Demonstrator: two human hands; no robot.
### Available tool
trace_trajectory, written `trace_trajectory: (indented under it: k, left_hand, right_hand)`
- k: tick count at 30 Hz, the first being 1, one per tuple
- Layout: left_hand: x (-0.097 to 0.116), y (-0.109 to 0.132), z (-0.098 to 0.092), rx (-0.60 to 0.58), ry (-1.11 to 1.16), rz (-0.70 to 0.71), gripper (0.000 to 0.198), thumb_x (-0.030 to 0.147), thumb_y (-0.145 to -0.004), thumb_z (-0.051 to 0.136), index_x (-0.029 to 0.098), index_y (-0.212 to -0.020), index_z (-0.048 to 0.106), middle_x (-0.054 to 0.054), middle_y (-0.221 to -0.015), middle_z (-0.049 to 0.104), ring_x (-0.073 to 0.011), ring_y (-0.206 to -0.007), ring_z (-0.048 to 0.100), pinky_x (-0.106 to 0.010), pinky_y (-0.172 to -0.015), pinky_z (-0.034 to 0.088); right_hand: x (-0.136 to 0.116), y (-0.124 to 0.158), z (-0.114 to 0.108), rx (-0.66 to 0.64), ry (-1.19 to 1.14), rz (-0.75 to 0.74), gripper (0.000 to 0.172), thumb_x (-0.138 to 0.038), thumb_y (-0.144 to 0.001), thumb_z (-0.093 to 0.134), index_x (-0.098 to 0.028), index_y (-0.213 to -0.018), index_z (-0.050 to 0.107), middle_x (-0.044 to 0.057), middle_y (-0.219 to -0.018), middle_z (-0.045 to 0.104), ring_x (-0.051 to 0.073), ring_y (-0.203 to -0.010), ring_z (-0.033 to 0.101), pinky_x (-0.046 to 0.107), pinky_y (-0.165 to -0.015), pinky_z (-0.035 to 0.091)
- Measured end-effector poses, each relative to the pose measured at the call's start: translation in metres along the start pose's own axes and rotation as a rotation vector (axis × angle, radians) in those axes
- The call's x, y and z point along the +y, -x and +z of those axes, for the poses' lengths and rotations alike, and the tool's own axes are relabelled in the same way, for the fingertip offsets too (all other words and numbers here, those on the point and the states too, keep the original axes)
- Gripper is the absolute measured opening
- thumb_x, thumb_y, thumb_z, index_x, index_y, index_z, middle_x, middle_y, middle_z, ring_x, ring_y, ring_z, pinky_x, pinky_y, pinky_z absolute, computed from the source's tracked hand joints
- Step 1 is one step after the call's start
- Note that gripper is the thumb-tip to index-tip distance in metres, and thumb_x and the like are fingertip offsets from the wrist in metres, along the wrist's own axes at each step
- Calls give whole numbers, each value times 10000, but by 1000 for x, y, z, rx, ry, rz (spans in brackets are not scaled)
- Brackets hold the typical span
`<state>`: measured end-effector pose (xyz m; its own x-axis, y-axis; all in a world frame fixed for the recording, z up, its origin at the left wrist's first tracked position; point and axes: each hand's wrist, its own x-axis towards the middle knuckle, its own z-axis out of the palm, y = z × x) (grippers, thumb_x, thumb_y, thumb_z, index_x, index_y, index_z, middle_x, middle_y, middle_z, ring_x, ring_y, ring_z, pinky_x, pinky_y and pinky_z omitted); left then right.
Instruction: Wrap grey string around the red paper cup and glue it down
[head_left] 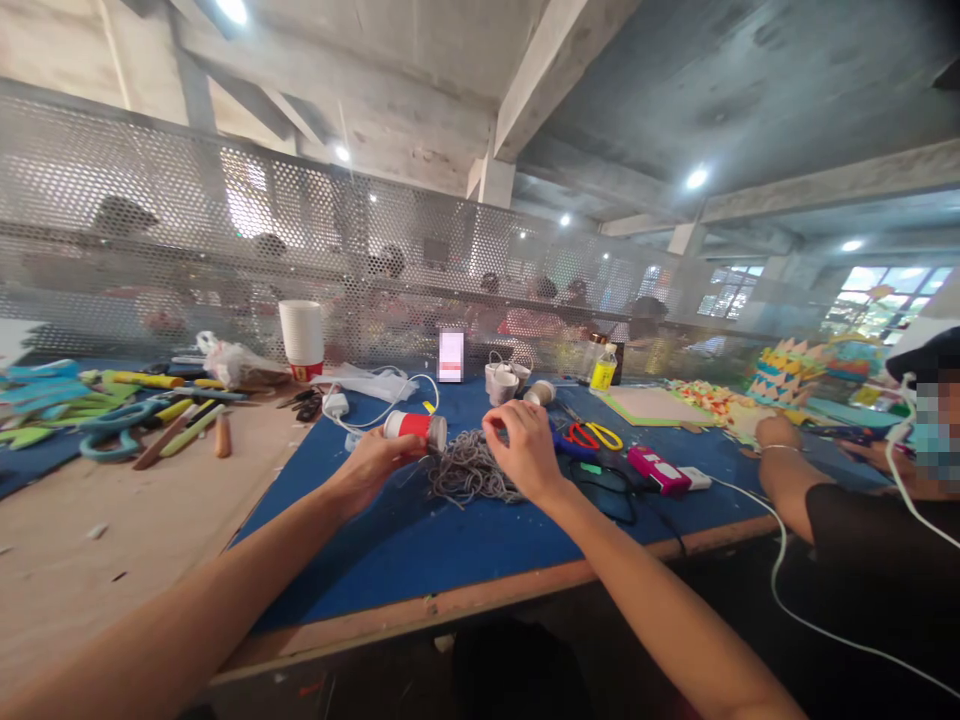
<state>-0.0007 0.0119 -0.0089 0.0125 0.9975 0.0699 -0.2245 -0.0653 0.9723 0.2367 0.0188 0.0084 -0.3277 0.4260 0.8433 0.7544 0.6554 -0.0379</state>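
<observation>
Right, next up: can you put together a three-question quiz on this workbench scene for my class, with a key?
1. Multiple choice: what is in the left hand?
A) the yellow bottle
B) a cup with a red band
C) the magenta box

2. True or false: a tall stack of white cups stands upright in front of the perforated screen.

3. Fill in the missing colour: the pile of grey cord lies on a ____ work surface.

Key:
1. B
2. True
3. blue
</observation>
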Motion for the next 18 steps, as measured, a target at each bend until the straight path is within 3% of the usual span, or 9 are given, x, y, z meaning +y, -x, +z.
trace_trajectory:
  k: [9, 18]
  left_hand:
    - [-3, -2, -2, 9, 31, 7, 263, 208, -612, 839, 159, -839, 716, -58, -810, 736, -180, -732, 663, -303, -752, 559]
    - [-2, -1, -1, -9, 19, -2, 248, 217, -609, 838, 174, -817, 711, -58, -813, 739, -189, -738, 676, -304, -773, 564]
  right_hand:
    - [88, 16, -45, 107, 120, 217, 93, -233, -938, 560, -203, -897, 637, 43, -852, 676, 203, -818, 622, 342, -861, 426]
    - [125, 57, -34, 180, 199, 345, 151, -283, -953, 520, -203, -902, 638, 49, -865, 685, 202, -816, 629, 358, -875, 418]
